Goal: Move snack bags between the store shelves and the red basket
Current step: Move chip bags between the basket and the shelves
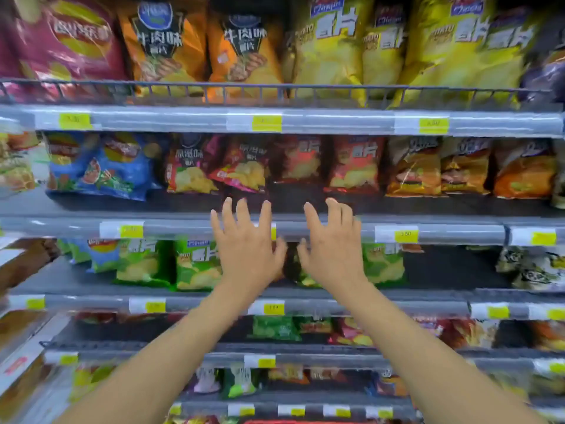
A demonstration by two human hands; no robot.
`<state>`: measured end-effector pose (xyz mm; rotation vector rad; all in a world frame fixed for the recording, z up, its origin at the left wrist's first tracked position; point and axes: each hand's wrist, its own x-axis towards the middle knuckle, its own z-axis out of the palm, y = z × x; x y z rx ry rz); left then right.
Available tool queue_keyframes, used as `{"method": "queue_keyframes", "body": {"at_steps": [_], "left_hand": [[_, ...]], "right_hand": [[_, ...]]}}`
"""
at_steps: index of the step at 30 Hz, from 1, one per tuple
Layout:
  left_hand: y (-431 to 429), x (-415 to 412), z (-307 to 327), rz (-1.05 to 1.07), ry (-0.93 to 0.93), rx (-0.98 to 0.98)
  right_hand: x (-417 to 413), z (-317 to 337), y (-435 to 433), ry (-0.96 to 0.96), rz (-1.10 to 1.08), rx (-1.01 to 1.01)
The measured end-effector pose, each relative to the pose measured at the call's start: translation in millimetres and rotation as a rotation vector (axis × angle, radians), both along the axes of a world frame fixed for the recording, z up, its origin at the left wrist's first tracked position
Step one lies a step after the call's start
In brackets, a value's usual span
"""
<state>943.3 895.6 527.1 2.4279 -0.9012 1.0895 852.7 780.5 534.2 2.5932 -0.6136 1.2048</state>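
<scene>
Head view, the only one we have. Both arms are raised in front of the store shelves. The left hand (244, 246) and right hand (333, 243) sit side by side with their backs toward us, thumbs near each other but apart. The fingers (244, 212) on both hands are spread and nearly straight, wide open, and hold nothing. The fingertips overlap the front lip of the middle shelf (137, 206), just below the row of red chip bags (354, 166). We see no contact with any bag. The palms cover part of the price rail (183, 229) and part of the green chip bags (195, 264) one shelf down. Something dark sits behind the gap between the thumbs, too blurred to name.

Red basket: not clearly in frame. A red sliver (305, 422) at the bottom edge may be its rim; we cannot tell.

Our read on the step: an empty-handed reach at the shelf, so a pick from shelf to basket looks likeliest. The target is probably a red bag straight ahead of the fingertips, though the green row is also within reach.

Next move needs the hands to go forward past the lip and close on one bag from both sides. We'd squeeze lightly, since the bags look air-filled, then lift clear of the neighbours and bring it down toward the basket. Risk: dragging an adjacent bag off the shelf.
</scene>
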Motion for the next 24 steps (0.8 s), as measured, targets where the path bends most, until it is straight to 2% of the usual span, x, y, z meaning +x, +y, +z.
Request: {"method": "queue_keyframes", "body": {"at_steps": [7, 13, 17, 21, 24], "left_hand": [[-19, -80, -117, 0.004, 0.253, 0.137], [20, -120, -250, 0.015, 0.534, 0.461], [49, -135, -338, 0.032, 0.692, 0.611], [70, -148, -424, 0.025, 0.759, 0.733], [78, -155, -490, -0.019, 0.782, 0.798]], "right_hand": [[-72, -121, -14, 0.249, -0.029, 0.151], [-131, -260, -1, 0.52, -0.095, 0.378], [-161, -360, 19, 0.721, -0.173, 0.517], [-194, -463, 35, 0.856, -0.251, 0.641], [-212, -537, 38, 0.883, -0.313, 0.672]]}}
